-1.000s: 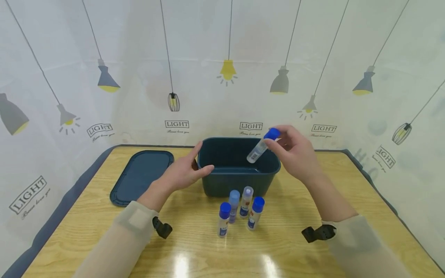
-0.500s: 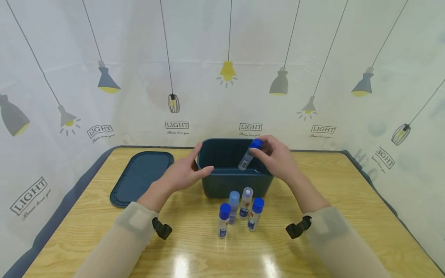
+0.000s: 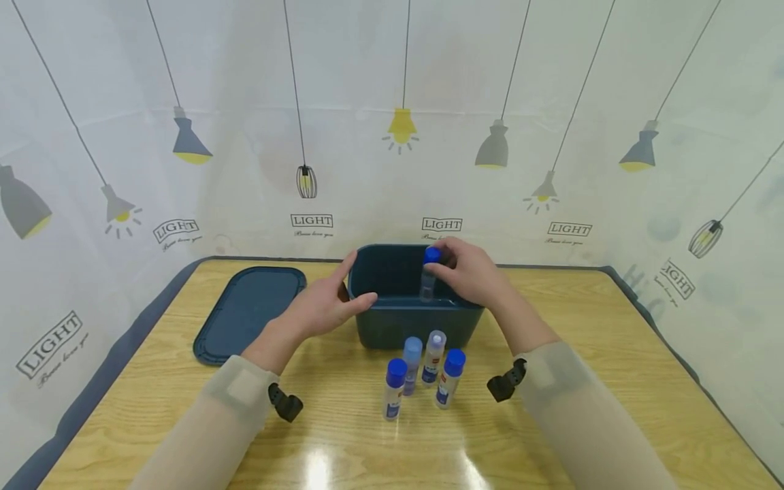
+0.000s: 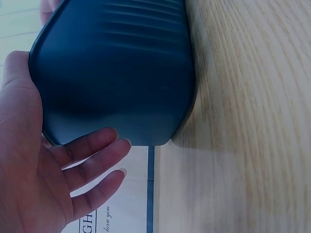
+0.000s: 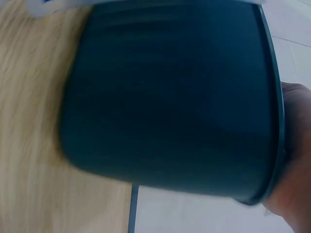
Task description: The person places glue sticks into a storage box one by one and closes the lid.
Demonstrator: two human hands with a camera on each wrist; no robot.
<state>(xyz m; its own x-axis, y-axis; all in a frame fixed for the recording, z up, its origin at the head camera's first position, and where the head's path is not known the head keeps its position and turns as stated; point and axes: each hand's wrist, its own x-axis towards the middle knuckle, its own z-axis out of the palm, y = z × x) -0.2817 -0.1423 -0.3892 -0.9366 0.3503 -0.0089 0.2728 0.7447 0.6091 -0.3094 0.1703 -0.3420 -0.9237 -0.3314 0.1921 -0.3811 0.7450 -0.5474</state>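
Observation:
My right hand grips a small clear glue bottle near its blue cap. The bottle hangs almost upright inside the dark teal storage bin, its base hidden behind the front rim. At the bin's left end, my left hand holds the rim between spread thumb and index finger; the other fingers lie loosely along the outside in the left wrist view. Several more glue bottles stand upright in front of the bin: two with blue caps, one light blue, one clear-capped.
A matching dark lid lies flat on the wooden table, left of the bin. Behind the table hangs a pale curtain printed with lamps, close to the bin's back. In the right wrist view, the bin's end wall fills the middle.
My right hand has moved left and lower, carrying the glue bottle further into the bin and turning it from tilted to nearly upright. The left hand has stayed on the bin's left end.

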